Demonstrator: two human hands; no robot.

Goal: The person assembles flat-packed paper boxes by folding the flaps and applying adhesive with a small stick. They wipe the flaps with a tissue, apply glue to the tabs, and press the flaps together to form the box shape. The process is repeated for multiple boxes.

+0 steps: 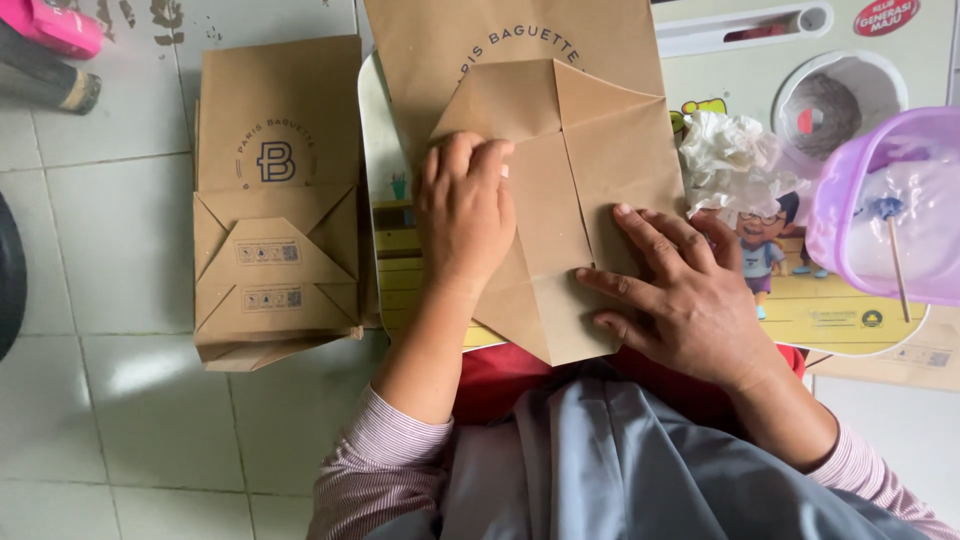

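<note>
A brown paper bag (560, 150) lies flat on a small printed table (400, 280), its folded bottom flaps turned up toward me. My left hand (462, 210) is curled into a loose fist and presses down on the left flap. My right hand (680, 295) lies flat with fingers spread on the right flap, at the bag's lower right edge. Neither hand holds anything.
A stack of folded brown paper bags (275, 200) lies on the white tiled floor (110, 400) to the left. A crumpled white paper (730, 160) and a purple plastic tub (880, 210) with a stick in it sit at the right.
</note>
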